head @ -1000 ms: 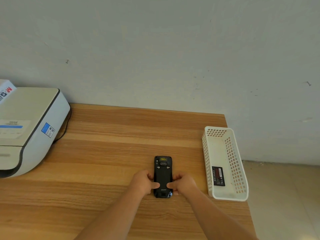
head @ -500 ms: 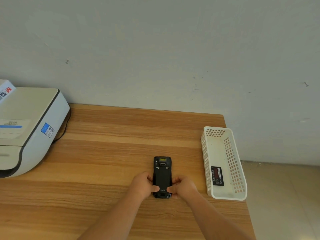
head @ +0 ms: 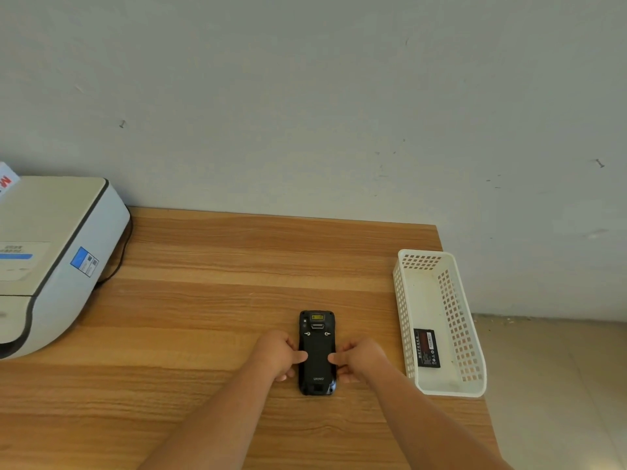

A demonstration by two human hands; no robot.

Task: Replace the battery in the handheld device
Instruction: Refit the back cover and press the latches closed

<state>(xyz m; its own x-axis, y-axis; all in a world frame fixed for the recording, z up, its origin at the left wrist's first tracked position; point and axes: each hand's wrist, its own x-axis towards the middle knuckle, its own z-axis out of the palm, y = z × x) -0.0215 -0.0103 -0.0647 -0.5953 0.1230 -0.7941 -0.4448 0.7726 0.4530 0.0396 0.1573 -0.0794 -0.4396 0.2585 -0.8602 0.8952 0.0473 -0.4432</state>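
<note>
A black handheld device point(head: 317, 347) lies face down on the wooden table point(head: 203, 300), its back cover on and two small latches near its top. My left hand point(head: 278, 354) grips its left side, thumb pressed on the back cover. My right hand point(head: 358, 359) grips the right side the same way. A black battery point(head: 426, 347) with a red label lies flat inside the white perforated basket point(head: 464, 334) at the table's right edge.
A large white printer point(head: 51, 259) stands at the left of the table, with a dark cable behind it. A grey wall runs along the table's far edge. Tiled floor shows beyond the right edge.
Both hands have stayed on the device, with only small shifts of the thumbs on the back cover. The device and basket have not moved.
</note>
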